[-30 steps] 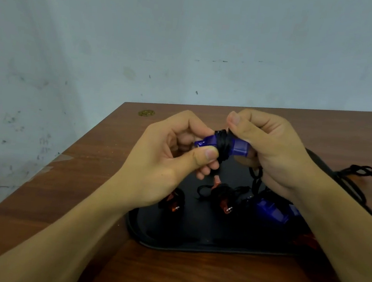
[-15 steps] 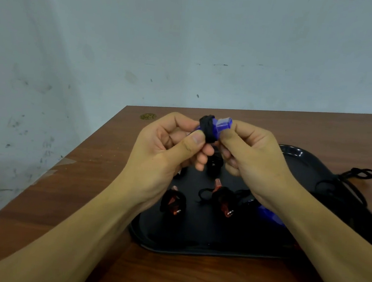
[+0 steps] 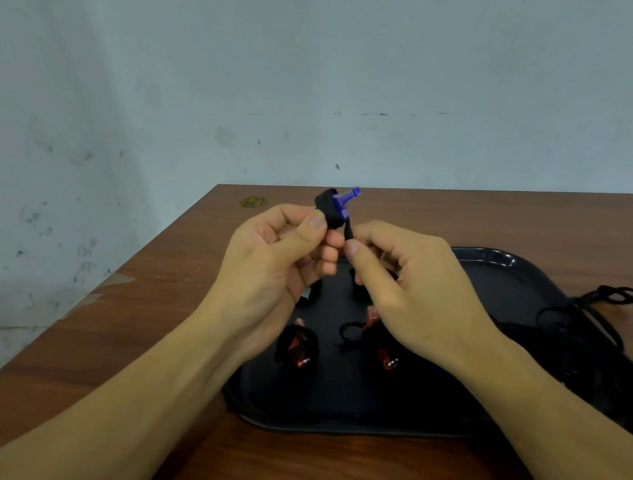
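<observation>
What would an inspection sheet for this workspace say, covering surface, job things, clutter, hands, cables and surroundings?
Surface: brown wooden table carrying a black tray.
Job's things: blue whistle wound with black cord, held above the tray.
Clutter: orange whistle and second orange whistle, both cord-wrapped, lie in the tray; gold spot near the table's far edge.
Hands: left hand grips the wound whistle; right hand pinches the cord's loose end.
Cables: loose black cords heaped at the tray's right side, one loop on the table.
Surroundings: scuffed pale wall behind the table.
</observation>
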A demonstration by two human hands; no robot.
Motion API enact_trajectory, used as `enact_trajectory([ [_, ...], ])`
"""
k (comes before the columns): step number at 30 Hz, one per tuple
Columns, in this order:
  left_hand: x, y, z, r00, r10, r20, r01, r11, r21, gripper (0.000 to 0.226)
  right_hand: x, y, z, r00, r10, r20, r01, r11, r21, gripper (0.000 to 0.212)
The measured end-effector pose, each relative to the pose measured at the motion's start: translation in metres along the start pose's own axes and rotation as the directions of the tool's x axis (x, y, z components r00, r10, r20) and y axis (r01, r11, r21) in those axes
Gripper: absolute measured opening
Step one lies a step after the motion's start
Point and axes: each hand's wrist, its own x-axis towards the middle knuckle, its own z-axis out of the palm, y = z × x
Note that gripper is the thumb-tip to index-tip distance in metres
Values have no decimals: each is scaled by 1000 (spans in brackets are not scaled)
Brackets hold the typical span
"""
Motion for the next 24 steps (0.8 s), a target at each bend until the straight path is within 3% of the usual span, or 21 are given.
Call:
enact_trajectory([
  [5, 2, 1, -2, 983, -174, 61, 182, 967, -179, 18, 2, -2, 0, 994, -105, 0, 101, 954, -282, 14],
  [10, 1, 0, 1, 976, -202, 85, 216, 953, -214, 17, 2, -2, 0, 988, -152, 21, 149, 918, -368, 14],
  [14, 2, -4, -1, 991, -134, -21, 133, 991, -24, 13, 1, -4, 2, 977, -209, 48, 209, 874, -439, 19],
  [17, 4, -5, -5, 998, 24, -66, -9, 976, 218, 3, -1, -3, 2, 968, -241, 70, 246, 854, -458, 21],
  [20, 4, -4, -7, 986, 158, -47, -123, 893, 434, 7, 1, -3, -6, 977, -205, 51, 207, 883, -422, 23],
  [24, 3, -7, -8, 977, 212, 24, -178, 749, 638, 9, 4, -5, -19, 973, -230, -21, 206, 904, -375, 15],
])
